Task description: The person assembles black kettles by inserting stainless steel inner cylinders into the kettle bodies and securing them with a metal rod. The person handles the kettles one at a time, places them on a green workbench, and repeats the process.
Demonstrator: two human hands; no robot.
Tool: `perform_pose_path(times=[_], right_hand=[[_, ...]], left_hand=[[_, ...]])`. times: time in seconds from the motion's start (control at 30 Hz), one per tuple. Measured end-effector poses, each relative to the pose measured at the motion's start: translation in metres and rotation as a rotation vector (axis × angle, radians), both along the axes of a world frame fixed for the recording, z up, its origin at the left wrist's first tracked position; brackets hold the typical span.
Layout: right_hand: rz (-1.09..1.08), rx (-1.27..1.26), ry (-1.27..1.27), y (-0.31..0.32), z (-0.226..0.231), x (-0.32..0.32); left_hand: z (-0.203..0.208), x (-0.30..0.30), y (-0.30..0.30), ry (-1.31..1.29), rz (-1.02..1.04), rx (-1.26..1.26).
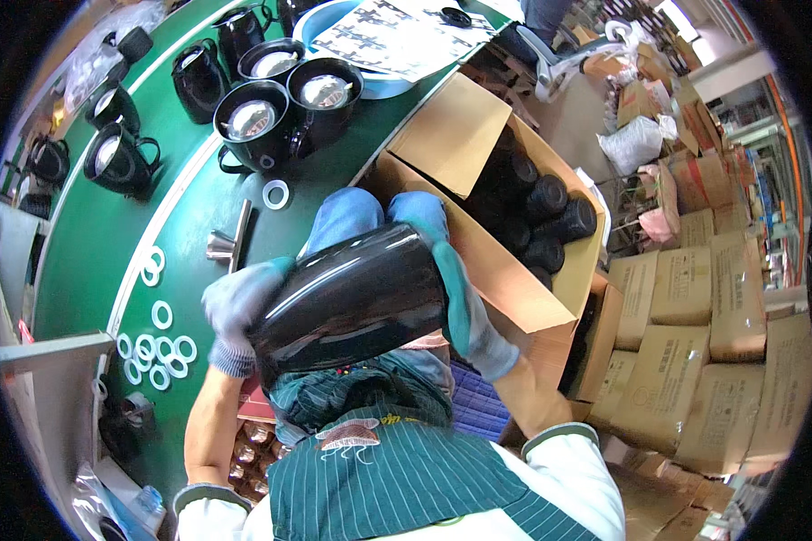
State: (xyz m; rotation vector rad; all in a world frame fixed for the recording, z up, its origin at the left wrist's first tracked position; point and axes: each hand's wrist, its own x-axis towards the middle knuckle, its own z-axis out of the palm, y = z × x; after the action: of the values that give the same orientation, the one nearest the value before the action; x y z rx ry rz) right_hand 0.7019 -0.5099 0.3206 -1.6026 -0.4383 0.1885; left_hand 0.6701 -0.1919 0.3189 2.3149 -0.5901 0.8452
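Across my lap lies a large glossy black jug body (352,293), tilted on its side between both hands. My left hand (244,302), in a grey and green work glove, is closed on its left end. Wrapped round the right end is my gloved right hand (474,311). The jug's far details are hidden by its own side and the gloves. Beyond my left hand, a metal T-shaped tool (233,239) rests on the green table (189,298), with a single white ring (276,195) near it. Several more white rings (161,347) lie to the left.
Several black jugs with silvery insides (254,122) stand at the far side, beside a blue basin (383,86) under a patterned sheet (397,41). An open carton (505,279) of black parts stands to my right. Stacked cartons (663,370) lie beyond it.
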Motion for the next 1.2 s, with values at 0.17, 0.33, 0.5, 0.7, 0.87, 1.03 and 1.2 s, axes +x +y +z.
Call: perform_pose_path(times=[0.17,0.33,0.5,0.7,0.87,1.03,1.2], right_hand=[[0.188,-0.325,-0.492,-0.038,-0.027,-0.003],[0.208,-0.055,-0.439,0.007,0.021,0.010],[0.210,0.110,-0.066,0.007,-0.026,0.004],[0.311,-0.030,-0.273,0.001,-0.028,0.006],[0.259,0.034,-0.513,0.041,0.030,0.024],[0.248,-0.007,-0.341,0.029,0.004,0.030],[0.295,-0.108,-0.598,0.039,0.050,0.028]], left_hand=[[0.022,0.006,0.003,0.361,0.049,-0.236],[-0.046,-0.010,0.011,0.806,-0.154,-0.861],[0.044,-0.001,0.009,0.063,0.006,0.007],[0.014,0.000,0.025,0.576,0.016,-0.507],[-0.014,-0.006,0.016,0.702,-0.005,-0.845],[0.043,0.003,0.031,0.066,-0.010,-0.025],[-0.039,-0.020,0.028,0.879,-0.094,-1.372]])
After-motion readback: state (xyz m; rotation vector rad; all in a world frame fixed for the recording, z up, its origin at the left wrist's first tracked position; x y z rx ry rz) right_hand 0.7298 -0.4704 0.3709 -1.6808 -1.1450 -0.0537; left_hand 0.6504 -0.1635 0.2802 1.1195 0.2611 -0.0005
